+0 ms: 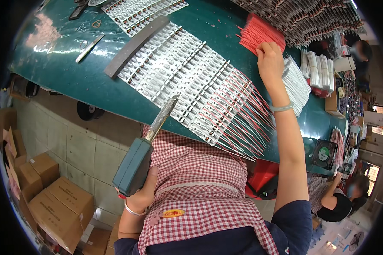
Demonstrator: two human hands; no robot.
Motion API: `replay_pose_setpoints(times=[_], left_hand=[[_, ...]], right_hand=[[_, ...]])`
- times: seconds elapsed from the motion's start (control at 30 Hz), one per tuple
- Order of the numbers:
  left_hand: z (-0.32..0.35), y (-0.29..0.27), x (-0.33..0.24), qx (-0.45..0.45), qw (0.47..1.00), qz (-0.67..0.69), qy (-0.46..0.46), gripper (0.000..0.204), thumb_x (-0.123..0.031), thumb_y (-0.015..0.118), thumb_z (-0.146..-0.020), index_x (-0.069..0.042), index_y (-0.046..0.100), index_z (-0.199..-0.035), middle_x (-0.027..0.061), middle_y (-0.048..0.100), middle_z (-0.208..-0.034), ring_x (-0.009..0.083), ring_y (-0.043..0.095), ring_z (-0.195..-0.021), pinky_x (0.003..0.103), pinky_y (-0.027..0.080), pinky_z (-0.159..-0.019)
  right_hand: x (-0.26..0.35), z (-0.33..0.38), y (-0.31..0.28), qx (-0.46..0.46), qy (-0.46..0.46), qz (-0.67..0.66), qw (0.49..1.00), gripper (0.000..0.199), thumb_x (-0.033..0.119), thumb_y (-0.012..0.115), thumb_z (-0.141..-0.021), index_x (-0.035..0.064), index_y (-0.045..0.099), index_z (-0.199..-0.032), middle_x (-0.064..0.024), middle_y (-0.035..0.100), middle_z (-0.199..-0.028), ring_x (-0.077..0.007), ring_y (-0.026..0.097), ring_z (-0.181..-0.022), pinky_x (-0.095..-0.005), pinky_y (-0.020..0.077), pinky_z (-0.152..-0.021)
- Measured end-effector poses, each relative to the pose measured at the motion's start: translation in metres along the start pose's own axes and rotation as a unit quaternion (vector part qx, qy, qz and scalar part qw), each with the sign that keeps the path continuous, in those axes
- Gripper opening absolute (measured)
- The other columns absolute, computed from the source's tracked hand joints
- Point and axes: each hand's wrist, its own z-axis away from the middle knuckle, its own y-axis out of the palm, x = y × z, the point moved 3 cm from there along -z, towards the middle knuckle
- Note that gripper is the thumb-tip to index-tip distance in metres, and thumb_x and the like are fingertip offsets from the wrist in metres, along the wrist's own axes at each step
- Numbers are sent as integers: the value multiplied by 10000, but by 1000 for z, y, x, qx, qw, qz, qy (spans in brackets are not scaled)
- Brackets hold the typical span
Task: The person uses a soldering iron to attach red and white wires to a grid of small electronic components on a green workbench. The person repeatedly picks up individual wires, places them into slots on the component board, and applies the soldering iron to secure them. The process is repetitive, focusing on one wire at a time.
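My left hand [144,189] is wrapped around the teal handle of a soldering gun [134,163]. Its long, stained metal tip points up over the near edge of a panel of small silvery parts [174,63], laid in rows on the table. Red and white wires [247,114] run from the panel's right-hand rows and fan out toward the table edge. My right hand [270,61] is at the near end of a pile of red wires [261,34], thumb and fingers pinched together. Whether a wire is between those fingertips is hidden.
White wires [295,85] lie right of my right wrist. A dark bar [136,46] rests along the panel's left edge. Tweezers [89,49] lie on the green table [64,68]. Stacked dark parts [302,19] stand at the back. Cartons [61,208] sit lower left; another person [342,197] sits at right.
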Motion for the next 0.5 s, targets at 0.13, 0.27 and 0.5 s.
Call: replay_pose_setpoints(times=[0.13,0.27,0.5], left_hand=[[5,1,4,-5,999,21,-40,296,9,766,-854,64,711,-1139,139,750,-1044,211,717,-890,320,568,-793],[9,2,15,-6,996,46,-80,302,27,755,-856,59,710,-1153,135,747,-1063,206,713,-909,325,566,-802],[6,3,10,-17,997,38,-66,279,32,755,-853,63,710,-1127,129,747,-1035,198,710,-888,324,565,-791]], right_hand=[[-2,1,1,-1,8,-9,1000,120,125,778,-813,106,693,-896,-85,657,-934,-308,633,-933,-445,511,-776],[-10,2,10,-3,17,-21,1000,164,122,781,-811,105,685,-942,-84,665,-945,-306,633,-942,-446,508,-784],[-6,-1,9,-4,-20,3,1000,128,99,753,-830,113,685,-938,-82,643,-904,-307,628,-910,-450,509,-774]])
